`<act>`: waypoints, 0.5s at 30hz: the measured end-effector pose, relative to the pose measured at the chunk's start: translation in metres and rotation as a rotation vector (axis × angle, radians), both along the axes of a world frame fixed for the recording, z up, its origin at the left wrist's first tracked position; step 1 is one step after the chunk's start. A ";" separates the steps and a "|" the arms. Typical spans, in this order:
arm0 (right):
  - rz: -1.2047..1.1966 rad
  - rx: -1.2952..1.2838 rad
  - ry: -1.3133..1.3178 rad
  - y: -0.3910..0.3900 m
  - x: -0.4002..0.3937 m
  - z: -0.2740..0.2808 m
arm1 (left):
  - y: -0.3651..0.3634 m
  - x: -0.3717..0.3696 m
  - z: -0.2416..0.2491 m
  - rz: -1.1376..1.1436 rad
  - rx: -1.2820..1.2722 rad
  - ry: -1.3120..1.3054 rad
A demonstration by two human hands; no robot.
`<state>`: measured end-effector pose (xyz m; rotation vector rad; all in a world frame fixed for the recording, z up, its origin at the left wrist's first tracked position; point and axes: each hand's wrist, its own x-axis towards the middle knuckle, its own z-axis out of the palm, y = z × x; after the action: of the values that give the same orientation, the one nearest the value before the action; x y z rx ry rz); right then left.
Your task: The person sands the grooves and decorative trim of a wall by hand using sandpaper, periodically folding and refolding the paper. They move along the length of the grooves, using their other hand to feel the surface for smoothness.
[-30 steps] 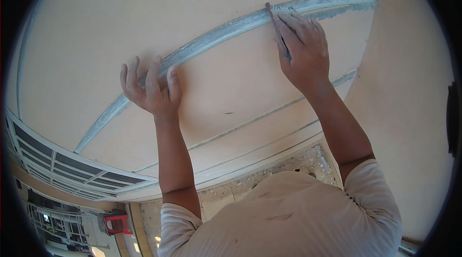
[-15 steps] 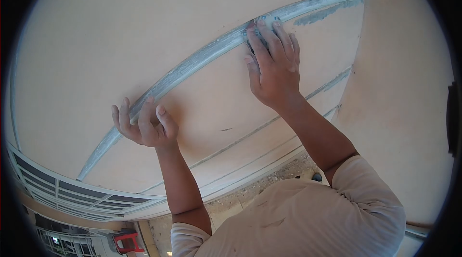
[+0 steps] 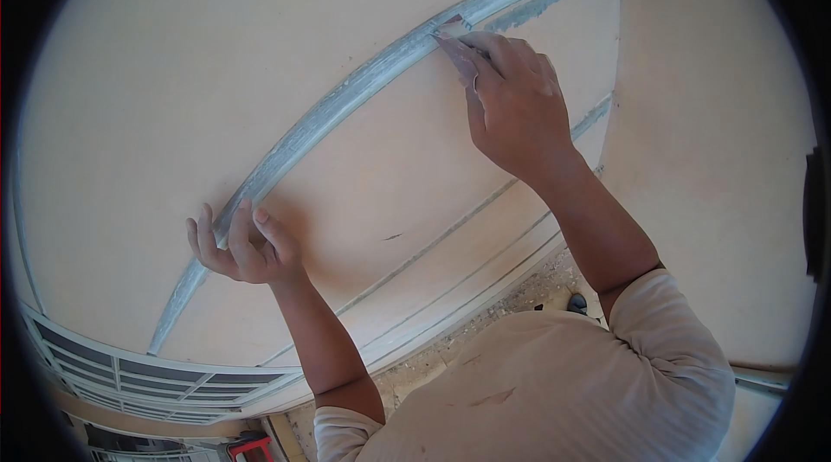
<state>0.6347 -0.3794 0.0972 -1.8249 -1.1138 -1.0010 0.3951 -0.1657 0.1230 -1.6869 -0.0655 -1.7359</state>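
Folded sandpaper (image 3: 460,47), reddish-brown on one side and pale with blue print on the other, is pinched in my right hand (image 3: 524,103). Its upper corner lies against a long grey-white filled strip (image 3: 346,94) that curves across the peach wall (image 3: 216,73). My left hand (image 3: 247,250) is raised palm up by the lower part of that strip, fingers apart and loosely bent, with nothing in it. Its fingertips overlap the strip in this view.
Grey filler patches (image 3: 528,10) mark the wall beneath the strip's upper end. Straight grooves (image 3: 433,241) run lower down. A white window grille (image 3: 112,367) is at lower left, with a red plastic stool (image 3: 251,447) beyond it. Rough floor (image 3: 554,285) shows below the wall.
My right hand has gone from lying flat over the sandpaper on the strip to pinching it, shifted slightly down and right. The whole view has moved a little; my left hand keeps its pose.
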 end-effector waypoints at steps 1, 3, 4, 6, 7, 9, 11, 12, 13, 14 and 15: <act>-0.002 0.005 -0.004 0.003 0.001 -0.001 | 0.000 0.000 0.000 -0.001 -0.005 -0.004; -0.037 0.102 0.077 0.009 0.001 -0.001 | 0.002 0.000 -0.001 -0.004 -0.006 -0.011; -0.039 0.104 0.077 0.012 0.000 0.000 | 0.002 0.000 -0.001 -0.006 -0.011 -0.011; 0.034 0.081 0.108 0.016 -0.004 0.005 | 0.003 -0.001 -0.002 -0.005 -0.013 -0.009; 0.032 0.084 0.108 0.014 -0.005 0.006 | 0.004 -0.001 -0.002 -0.001 -0.016 -0.010; -0.026 -0.030 0.057 0.011 -0.006 0.007 | 0.003 -0.002 -0.004 -0.007 -0.019 -0.006; 0.003 -0.071 0.005 0.004 0.006 0.005 | 0.003 -0.001 -0.005 -0.008 -0.024 -0.006; 0.030 -0.115 -0.039 0.001 0.011 0.004 | 0.002 -0.001 -0.005 -0.005 -0.025 -0.004; 0.030 -0.115 -0.036 0.002 0.016 0.004 | 0.002 -0.001 -0.005 -0.004 -0.026 -0.001; 0.055 -0.078 -0.052 0.003 0.021 0.005 | 0.002 -0.001 -0.006 -0.006 -0.026 0.002; 0.078 -0.038 -0.069 0.002 0.024 0.005 | 0.004 -0.003 -0.006 -0.004 -0.030 0.014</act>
<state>0.6585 -0.3770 0.1021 -1.7747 -1.2441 -1.0097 0.3920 -0.1621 0.1165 -1.7218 -0.0825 -1.7339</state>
